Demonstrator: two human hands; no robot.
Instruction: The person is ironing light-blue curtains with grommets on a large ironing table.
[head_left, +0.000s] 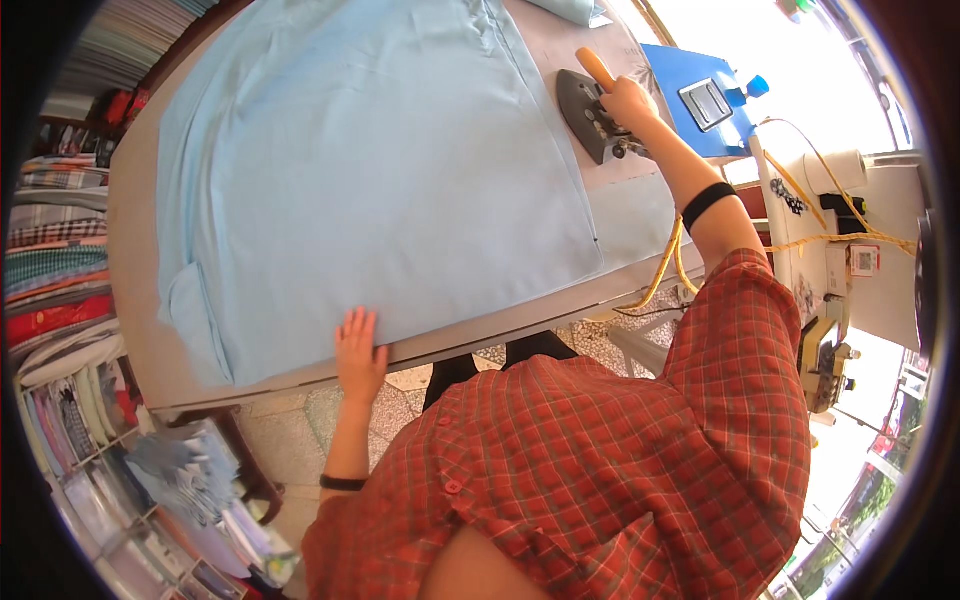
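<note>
A large light blue cloth (390, 165) lies spread over the table, its left side gathered in folds and one corner turned over at the lower left. Flat on the cloth's near edge rests my left hand (360, 352), fingers extended and holding nothing. At the right, my right hand (631, 103) grips the wooden handle of a dark clothes iron (581, 112). The iron sits just beyond the cloth's right edge, on the table covering. Under and beside that edge, a paler blue piece of cloth (634, 217) shows at the table's near right.
A blue board (697, 97) with a metal plate adjoins the table's right end. A yellow cord (664, 262) hangs by my right arm. Folded fabrics (60, 255) fill shelves at the left. A sewing machine (821, 367) and a white thread cone (836, 171) stand at the right.
</note>
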